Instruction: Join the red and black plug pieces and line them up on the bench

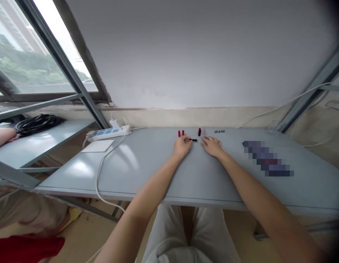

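Note:
My left hand [182, 145] rests on the grey table with its fingertips pinched on a small black rod-like piece [194, 140], which points to the right. Just beyond that hand stand two small red cylinders [179, 133]. A black cylinder with a red part [199, 132] is between and beyond my hands. My right hand [212, 146] lies on the tabletop with fingers stretched out, and I see nothing held in it. Near its fingertips is a faint, clear object too blurred to name. Several tiny dark metal pieces [219, 131] sit in a row farther right.
On the left a white power strip [110, 132] lies behind a white flat sheet [98, 146]; its cable [99, 166] runs over the table's front edge. A pixelated dark object [268, 160] is at right. Another person's arm [4, 137] shows at far left, near coiled black cable [38, 123].

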{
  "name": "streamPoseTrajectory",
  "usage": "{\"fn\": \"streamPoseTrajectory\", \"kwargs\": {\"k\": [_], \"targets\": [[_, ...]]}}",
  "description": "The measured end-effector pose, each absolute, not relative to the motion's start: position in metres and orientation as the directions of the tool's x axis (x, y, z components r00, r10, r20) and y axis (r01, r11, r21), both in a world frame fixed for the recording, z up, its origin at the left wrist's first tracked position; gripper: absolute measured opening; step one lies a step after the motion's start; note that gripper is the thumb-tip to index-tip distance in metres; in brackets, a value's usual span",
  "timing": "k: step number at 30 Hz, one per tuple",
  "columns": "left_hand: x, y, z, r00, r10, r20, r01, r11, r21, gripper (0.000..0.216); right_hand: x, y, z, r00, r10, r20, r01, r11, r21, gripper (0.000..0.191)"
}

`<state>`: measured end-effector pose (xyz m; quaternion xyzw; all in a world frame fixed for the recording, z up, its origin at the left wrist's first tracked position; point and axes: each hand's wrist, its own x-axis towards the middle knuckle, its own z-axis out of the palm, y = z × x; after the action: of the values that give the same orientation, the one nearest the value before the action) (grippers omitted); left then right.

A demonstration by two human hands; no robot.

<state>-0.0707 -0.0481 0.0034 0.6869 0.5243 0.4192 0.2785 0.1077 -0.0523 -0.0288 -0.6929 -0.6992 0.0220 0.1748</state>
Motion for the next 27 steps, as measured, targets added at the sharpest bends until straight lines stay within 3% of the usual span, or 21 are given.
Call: {"fn": "streamPoseTrajectory", "kwargs": {"k": [5,11,18,27], "targets": [[-0.079,-0.042,0.001,0.018,0.977,0.211,0.376,-0.202,0.904,0.010,0.105,-0.055,-0.029,0.026,0.942,0.334,0.924,0.104,-0.367,0.036],[-0.084,-0.042,0.004,0.003,0.988,0.153,0.284,-0.147,0.948,0.008,0.105,-0.052,-0.022,0.181,0.839,0.513,0.732,0.234,-0.641,0.015],[-0.081,-0.047,0.009,0.029,0.997,0.078,0.251,-0.082,0.965,0.004,0.102,-0.052,-0.022,0.219,0.872,0.438,0.488,0.291,-0.823,0.018],[-0.082,-0.049,0.012,0.042,0.998,0.048,0.218,-0.056,0.974,0.006,0.104,-0.048,-0.024,0.289,0.874,0.391,0.410,0.256,-0.875,0.028]]}}
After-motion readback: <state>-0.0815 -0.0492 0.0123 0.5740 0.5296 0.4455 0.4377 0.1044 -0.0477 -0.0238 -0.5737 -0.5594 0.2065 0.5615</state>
